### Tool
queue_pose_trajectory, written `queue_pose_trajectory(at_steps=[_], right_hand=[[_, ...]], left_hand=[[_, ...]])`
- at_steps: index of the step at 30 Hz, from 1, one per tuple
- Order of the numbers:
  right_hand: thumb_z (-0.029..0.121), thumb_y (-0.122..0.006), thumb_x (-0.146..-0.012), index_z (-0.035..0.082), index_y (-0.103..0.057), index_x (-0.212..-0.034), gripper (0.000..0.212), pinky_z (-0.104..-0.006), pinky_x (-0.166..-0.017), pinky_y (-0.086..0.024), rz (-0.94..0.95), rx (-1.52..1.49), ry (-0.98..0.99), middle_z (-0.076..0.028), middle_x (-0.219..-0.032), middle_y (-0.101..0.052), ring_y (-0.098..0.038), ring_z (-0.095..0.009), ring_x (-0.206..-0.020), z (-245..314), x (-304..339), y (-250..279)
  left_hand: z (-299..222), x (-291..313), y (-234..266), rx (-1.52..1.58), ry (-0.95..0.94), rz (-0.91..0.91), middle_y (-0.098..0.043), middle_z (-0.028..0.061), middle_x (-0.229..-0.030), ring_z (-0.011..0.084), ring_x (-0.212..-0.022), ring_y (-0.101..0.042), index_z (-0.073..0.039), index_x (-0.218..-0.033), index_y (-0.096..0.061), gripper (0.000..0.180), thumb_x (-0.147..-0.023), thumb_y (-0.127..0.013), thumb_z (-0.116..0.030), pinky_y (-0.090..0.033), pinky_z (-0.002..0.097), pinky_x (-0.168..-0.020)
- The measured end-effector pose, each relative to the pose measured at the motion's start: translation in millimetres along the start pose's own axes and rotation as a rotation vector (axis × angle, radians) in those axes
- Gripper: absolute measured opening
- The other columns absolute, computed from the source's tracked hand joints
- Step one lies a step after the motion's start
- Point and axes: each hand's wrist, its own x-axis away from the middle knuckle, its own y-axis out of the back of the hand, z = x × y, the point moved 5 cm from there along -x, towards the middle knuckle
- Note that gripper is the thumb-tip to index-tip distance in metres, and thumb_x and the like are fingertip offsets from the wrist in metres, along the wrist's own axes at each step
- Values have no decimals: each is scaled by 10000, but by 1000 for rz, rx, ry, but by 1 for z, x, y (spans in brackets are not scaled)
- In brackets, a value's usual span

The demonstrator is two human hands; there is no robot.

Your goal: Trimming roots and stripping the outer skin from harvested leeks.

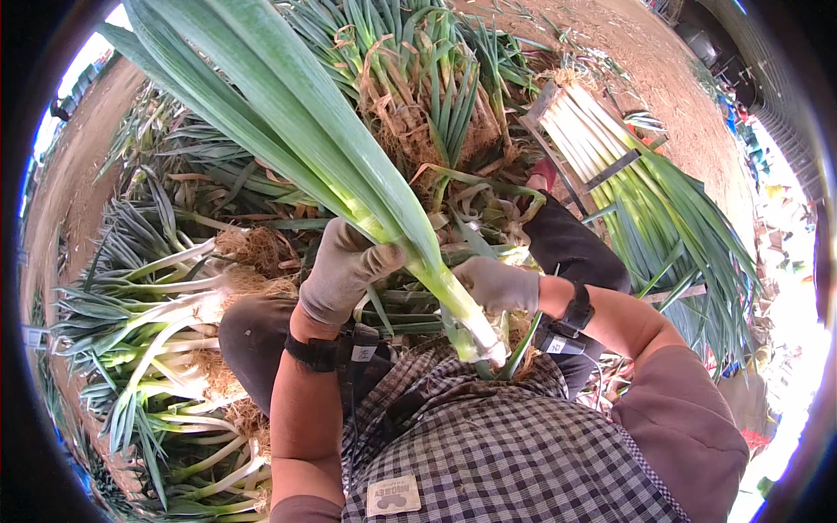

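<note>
Gray gloves [331, 283] cover both hands of a person bent over 1 large leek [336, 144], which lies diagonally above the lap, its broad green leaves fanning toward the far left and its pale root end pointing near and slightly right. The left hand [347, 272] is wrapped around the leek at the lower part of its green leaves, thumb across the front. The right hand [497, 283], its fingers curled, is at the right side of the paler lower stalk; whether it grips the stalk or a loose leaf cannot be told. Dark wristbands [575, 309] circle both wrists, and a black-and-white checked apron [506, 444] covers the person's front, with dark trousers [257, 344] at the knees on either side.

To the left, a heap of leeks [179, 336] spreads over the ground, many with white stalks and tangled brown roots [253, 253] turned toward the person. Beyond the hands, at the far middle, a bundle of leeks [418, 78] stands roughly upright, dried brown leaves hanging among the green. At the far right, leeks with clean white stalks [602, 131] lie side by side in a frame [558, 170], roots at the far end and green tops trailing near and right, 1 dark strap [614, 170] crossing them. Tan dirt ground [702, 148] stretches behind the rows.
</note>
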Motion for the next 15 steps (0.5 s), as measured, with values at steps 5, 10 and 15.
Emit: queue_pose_trajectory(at_steps=[5, 10, 15], right_hand=[[228, -648, -859, 45, -661, -982, 220, -326, -632, -539, 6, 757, -336, -130, -904, -686, -686, -254, -754, -48, 37, -9], [208, -648, -837, 83, -622, -993, 202, -366, -604, -519, -847, 812, 21, -90, -860, -649, -656, -262, -740, -19, 65, 64], [280, -573, -961, 16, -618, -1014, 273, -275, -636, -498, -777, -180, 180, -35, -858, -654, -626, -131, -734, 48, 56, 48]], left_hand=[[-2, 1, 2, -5, -5, -89, -695, 14, -931, 77, -846, -619, -4, -1020, -667, 407, -799, -784, -326, -501, 241, -775], [0, 2, 9, -179, -42, -133, -687, 159, -989, 244, -926, -674, 10, -1088, -599, 510, -836, -715, -417, -544, 364, -832], [5, 1, 7, -129, -102, -444, -639, -12, -887, 63, -803, -590, 10, -1009, -645, 135, -883, -664, -33, -506, 239, -777]])
